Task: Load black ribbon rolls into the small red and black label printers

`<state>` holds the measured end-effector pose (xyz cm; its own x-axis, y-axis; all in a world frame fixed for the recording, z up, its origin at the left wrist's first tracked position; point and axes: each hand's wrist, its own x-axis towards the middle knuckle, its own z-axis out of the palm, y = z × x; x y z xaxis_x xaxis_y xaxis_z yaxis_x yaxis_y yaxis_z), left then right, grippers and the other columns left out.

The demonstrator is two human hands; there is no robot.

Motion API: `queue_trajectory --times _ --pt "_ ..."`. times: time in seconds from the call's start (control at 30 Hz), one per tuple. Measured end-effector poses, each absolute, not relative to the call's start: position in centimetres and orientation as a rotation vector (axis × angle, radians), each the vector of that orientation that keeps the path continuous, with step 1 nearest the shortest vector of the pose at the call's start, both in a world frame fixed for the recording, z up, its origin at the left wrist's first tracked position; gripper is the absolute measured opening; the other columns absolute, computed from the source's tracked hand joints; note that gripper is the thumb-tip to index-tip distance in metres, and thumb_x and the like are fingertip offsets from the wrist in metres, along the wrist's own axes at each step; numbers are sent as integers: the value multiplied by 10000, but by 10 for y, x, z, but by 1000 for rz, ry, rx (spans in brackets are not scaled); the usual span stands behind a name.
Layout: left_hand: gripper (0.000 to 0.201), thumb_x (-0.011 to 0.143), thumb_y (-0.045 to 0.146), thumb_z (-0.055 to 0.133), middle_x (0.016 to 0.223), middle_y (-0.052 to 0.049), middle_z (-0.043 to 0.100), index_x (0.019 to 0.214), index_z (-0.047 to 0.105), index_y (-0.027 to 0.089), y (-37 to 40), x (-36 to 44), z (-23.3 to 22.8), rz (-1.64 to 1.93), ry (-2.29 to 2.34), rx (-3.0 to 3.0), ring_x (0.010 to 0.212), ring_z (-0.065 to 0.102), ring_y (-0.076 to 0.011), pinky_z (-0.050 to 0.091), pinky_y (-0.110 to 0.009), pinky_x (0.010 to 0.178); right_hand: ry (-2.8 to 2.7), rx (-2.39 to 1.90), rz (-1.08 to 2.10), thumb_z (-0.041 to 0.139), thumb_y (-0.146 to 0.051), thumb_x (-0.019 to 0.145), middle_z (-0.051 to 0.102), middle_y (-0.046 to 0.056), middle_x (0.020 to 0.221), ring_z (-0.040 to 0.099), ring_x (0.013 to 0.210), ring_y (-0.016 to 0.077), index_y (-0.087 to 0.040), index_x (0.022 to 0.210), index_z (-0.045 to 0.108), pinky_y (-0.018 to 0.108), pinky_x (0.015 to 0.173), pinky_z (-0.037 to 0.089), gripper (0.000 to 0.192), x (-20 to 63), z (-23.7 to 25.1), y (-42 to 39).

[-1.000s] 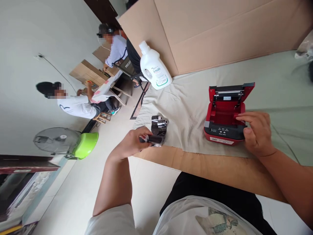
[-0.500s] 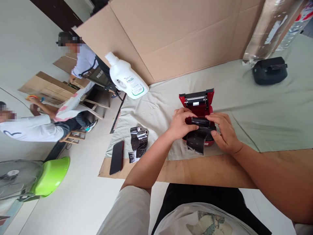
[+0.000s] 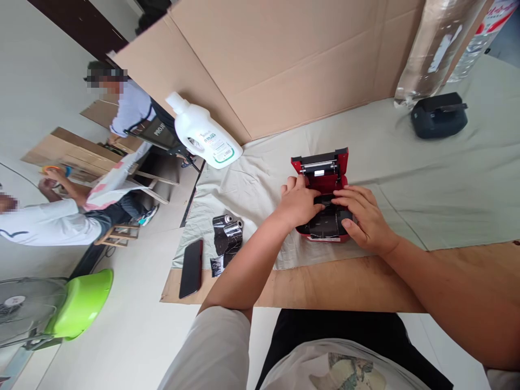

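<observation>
Red printer (image 3: 320,162) with black roll (image 3: 325,219) inside; white bottle (image 3: 203,138) with green label trim; black phone (image 3: 190,269); lime-green basin (image 3: 81,300); pale grey-green cloth (image 3: 426,179); brown cardboard (image 3: 284,59); dark grey device (image 3: 439,115).

Small red printer (image 3: 320,179), lid open and upright, with black ribbon roll (image 3: 325,216) lying inside, between both hands.
</observation>
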<state>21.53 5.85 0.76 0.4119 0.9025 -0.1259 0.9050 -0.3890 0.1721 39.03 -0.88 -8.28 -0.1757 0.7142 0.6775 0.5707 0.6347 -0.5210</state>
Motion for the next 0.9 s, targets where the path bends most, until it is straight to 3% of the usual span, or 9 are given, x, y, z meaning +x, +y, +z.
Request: queue_trajectory --times 0.1,0.23,0.33,0.4,0.5,0.6,0.73,0.8,0.9 --pt "204 783 390 731 1110 -107 574 957 783 298 63 206 -3 194 1509 2453 1142 471 -361 424 -577 990 -1858 -1010 172 397 -472 978 651 130 1269 504 1290 325 -195 1187 648 552 1096 398 428 391 -83 -8" --pt "163 847 252 622 1054 -83 607 983 709 228 69 190 -16 778 1462 2284 1066 565 -267 472 -479 1000 -1820 -989 130 429 -509 965 636 148 1256 536 1228 324 -191 1227 625 551 1056 426 456 392 -83 -7" --pt "482 799 331 711 1321 -123 533 1243 569 208 70 185 -24 1150 1408 2194 1291 482 -302 437 -482 1071 -1809 -951 83 476 -557 942 646 149 1229 557 1182 322 -195 1245 613 545 1029 441 492 394 -82 -6" --pt "714 804 441 727 1496 -141 415 1412 421 226 67 184 -30 1195 1262 2176 1424 368 -319 367 -500 1143 -1858 -883 60 545 -599 905 668 143 1201 552 1195 330 -197 1238 620 540 1031 442 527 394 -79 -7" --pt "675 943 557 521 1586 -134 337 1508 294 264 60 181 -39 1181 1104 2071 1471 336 -295 301 -500 1190 -1944 -773 -8 660 -611 834 695 120 1168 543 1221 331 -218 1155 659 513 1009 460 507 392 -75 -11" --pt "617 988 604 370 1608 -127 314 1510 325 278 51 174 -46 1201 1067 2030 1493 305 -293 283 -510 1197 -1959 -722 -108 728 -559 804 690 104 1163 550 1207 312 -236 1046 683 484 967 485 406 387 -71 -15" --pt "672 955 692 337 1687 -85 122 1514 334 321 50 172 -46 1232 1037 1959 1547 177 -315 254 -537 1209 -1946 -724 -232 791 -484 770 665 105 1170 529 1212 306 -234 937 675 474 945 496 322 383 -69 -20" --pt "727 928 740 324 1689 -73 128 1543 263 357 58 175 -44 1250 1008 1862 1552 170 -310 242 -551 1213 -1935 -739 -274 808 -449 762 653 102 1181 516 1219 303 -238 903 668 470 940 499 289 382 -68 -21" --pt "774 898 790 294 1642 -75 281 1553 219 383 74 181 -42 1258 949 1758 1544 208 -296 220 -564 1218 -1925 -764 -296 815 -402 763 644 96 1192 511 1223 296 -242 884 658 465 944 503 255 381 -68 -21"
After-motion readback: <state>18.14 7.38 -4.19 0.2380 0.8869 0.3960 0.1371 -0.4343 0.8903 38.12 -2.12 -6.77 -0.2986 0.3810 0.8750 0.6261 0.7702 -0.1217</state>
